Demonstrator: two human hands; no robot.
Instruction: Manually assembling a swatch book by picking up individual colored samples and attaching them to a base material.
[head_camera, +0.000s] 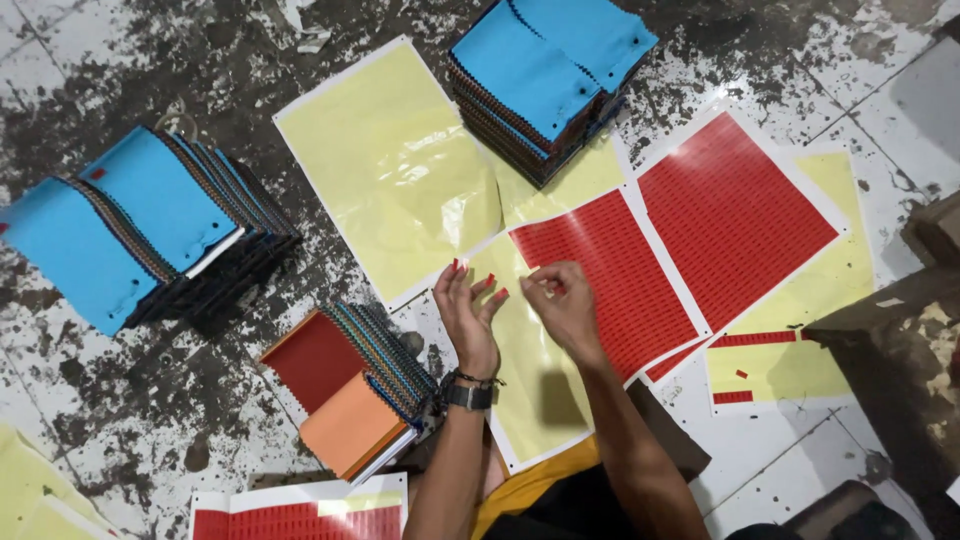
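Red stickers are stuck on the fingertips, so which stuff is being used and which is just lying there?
In use:
left hand, small red stickers on its fingers
right hand
red sticker sheet
yellow backing sheet

Lying about:
blue-topped swatch stack
left swatch stack
orange swatch stack
empty yellow sheet
full red sheet

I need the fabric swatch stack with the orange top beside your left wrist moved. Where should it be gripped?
Grip the orange-topped swatch stack at its fanned, bound end, coming from the side of the left hand. There the layers look pinned together; the loose orange end would probably splay.
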